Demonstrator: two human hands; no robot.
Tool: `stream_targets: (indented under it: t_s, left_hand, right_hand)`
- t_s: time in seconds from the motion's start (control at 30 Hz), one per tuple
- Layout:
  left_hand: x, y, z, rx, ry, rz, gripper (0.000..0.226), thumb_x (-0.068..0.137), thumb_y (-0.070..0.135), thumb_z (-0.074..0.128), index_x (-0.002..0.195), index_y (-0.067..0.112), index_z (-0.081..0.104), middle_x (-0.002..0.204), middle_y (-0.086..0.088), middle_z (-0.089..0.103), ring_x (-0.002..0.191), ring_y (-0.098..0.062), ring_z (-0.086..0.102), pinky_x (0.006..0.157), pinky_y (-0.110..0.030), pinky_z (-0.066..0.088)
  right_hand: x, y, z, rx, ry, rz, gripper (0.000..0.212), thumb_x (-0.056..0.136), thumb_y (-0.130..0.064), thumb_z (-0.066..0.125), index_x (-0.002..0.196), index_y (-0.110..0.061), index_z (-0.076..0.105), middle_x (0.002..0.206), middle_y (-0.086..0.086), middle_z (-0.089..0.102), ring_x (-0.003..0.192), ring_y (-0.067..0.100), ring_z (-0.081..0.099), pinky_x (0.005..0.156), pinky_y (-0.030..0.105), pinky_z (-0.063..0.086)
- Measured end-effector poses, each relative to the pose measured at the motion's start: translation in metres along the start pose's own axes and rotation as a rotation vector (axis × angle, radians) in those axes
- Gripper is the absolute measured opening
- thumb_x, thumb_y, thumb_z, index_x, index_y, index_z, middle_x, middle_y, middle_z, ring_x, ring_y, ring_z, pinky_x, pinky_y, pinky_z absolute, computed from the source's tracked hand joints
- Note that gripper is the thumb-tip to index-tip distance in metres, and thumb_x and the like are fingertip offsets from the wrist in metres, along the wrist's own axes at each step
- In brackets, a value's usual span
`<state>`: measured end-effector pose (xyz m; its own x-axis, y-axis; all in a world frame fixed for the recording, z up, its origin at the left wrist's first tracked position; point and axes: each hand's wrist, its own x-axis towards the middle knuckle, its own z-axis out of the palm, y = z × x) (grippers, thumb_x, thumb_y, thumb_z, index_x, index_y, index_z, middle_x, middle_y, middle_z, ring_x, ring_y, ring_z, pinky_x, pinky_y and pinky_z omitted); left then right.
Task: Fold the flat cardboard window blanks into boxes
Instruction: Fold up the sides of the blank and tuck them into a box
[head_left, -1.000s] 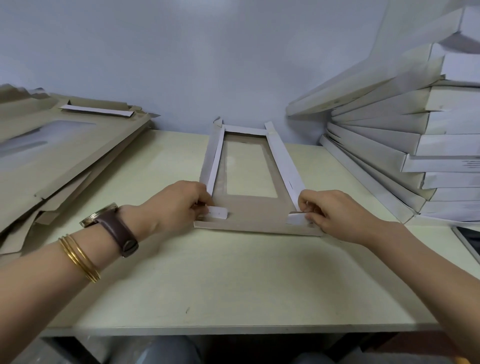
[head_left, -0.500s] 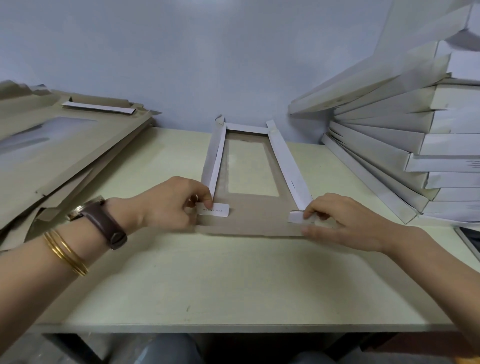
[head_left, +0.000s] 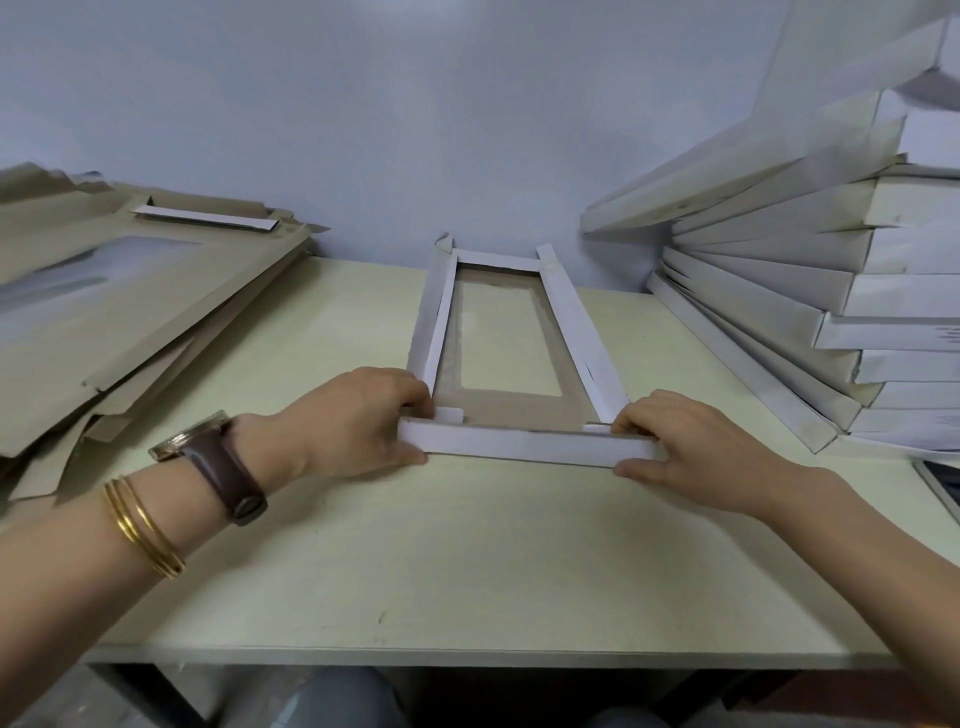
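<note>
Here, half-folded window blank lay mid-table, long side walls raised, left hand and right hand each pinched an end of its near flap, flat blanks piled left, folded boxes stacked right.

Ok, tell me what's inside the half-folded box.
Brown cardboard floor with a clear window; a white tab by the left hand. The raised near wall hides the floor's front edge.
</note>
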<state>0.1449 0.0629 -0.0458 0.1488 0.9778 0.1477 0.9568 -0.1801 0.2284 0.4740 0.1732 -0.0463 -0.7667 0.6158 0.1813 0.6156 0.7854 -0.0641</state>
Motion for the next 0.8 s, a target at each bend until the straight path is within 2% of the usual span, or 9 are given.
stream_targets:
  t_s: [0.17,0.27,0.33,0.5,0.6,0.73,0.8]
  left_hand:
    - [0.003,-0.006,0.0,-0.034,0.06,-0.01,0.027,0.086,0.041,0.066,0.101,0.018,0.062,0.092,0.002,0.065,0.09,-0.022,0.054,0.08,-0.035,0.044]
    - [0.009,-0.009,0.0,-0.082,0.075,-0.021,0.019,0.091,0.03,0.062,0.099,0.014,0.057,0.089,-0.001,0.062,0.086,-0.023,0.05,0.073,-0.033,0.039]
    - [0.012,-0.009,0.0,-0.138,0.083,-0.048,0.014,0.092,0.023,0.06,0.1,0.016,0.051,0.09,-0.001,0.059,0.087,-0.023,0.049,0.07,-0.032,0.036]
    - [0.014,-0.006,0.001,-0.22,0.107,-0.051,0.03,0.093,0.015,0.058,0.107,0.023,0.033,0.088,-0.003,0.058,0.081,-0.024,0.049,0.067,-0.033,0.038]
    - [0.013,-0.005,0.001,-0.229,0.117,-0.034,0.046,0.092,0.012,0.057,0.102,0.035,0.019,0.081,-0.004,0.057,0.073,-0.02,0.048,0.068,-0.033,0.042]
    - [0.012,-0.006,0.003,-0.191,0.125,-0.023,0.045,0.093,0.012,0.055,0.099,0.036,0.018,0.081,-0.004,0.055,0.074,-0.013,0.045,0.066,-0.034,0.038]
    - [0.012,-0.007,0.004,-0.183,0.123,-0.02,0.04,0.094,0.014,0.054,0.101,0.035,0.02,0.082,-0.004,0.055,0.078,-0.016,0.043,0.066,-0.033,0.035]
  right_hand:
    - [0.005,0.003,-0.005,0.077,0.003,0.052,0.018,0.089,-0.031,0.061,0.089,-0.025,0.044,0.075,-0.008,0.053,0.072,0.016,0.05,0.064,0.031,0.041]
    - [0.01,0.005,-0.007,0.178,-0.004,0.118,0.028,0.087,-0.029,0.063,0.096,-0.031,0.037,0.072,-0.006,0.057,0.065,0.017,0.052,0.059,0.033,0.043]
    - [0.014,0.006,-0.008,0.224,-0.02,0.161,0.034,0.087,-0.029,0.063,0.1,-0.035,0.032,0.072,0.003,0.06,0.063,0.02,0.051,0.06,0.038,0.045]
    - [0.018,0.009,-0.007,0.257,0.001,0.189,0.046,0.087,-0.028,0.064,0.103,-0.033,0.021,0.071,0.009,0.062,0.057,0.015,0.047,0.054,0.033,0.04]
    - [0.017,0.011,-0.002,0.228,0.039,0.205,0.046,0.088,-0.028,0.064,0.099,-0.027,0.019,0.064,0.011,0.056,0.049,0.015,0.043,0.049,0.029,0.034]
    - [0.015,0.012,0.002,0.211,0.08,0.217,0.045,0.09,-0.028,0.063,0.092,-0.025,0.019,0.062,0.007,0.05,0.052,0.021,0.043,0.049,0.031,0.032]
    - [0.014,0.013,0.002,0.198,0.088,0.205,0.043,0.091,-0.029,0.062,0.09,-0.026,0.019,0.062,0.004,0.052,0.054,0.022,0.046,0.05,0.03,0.032]
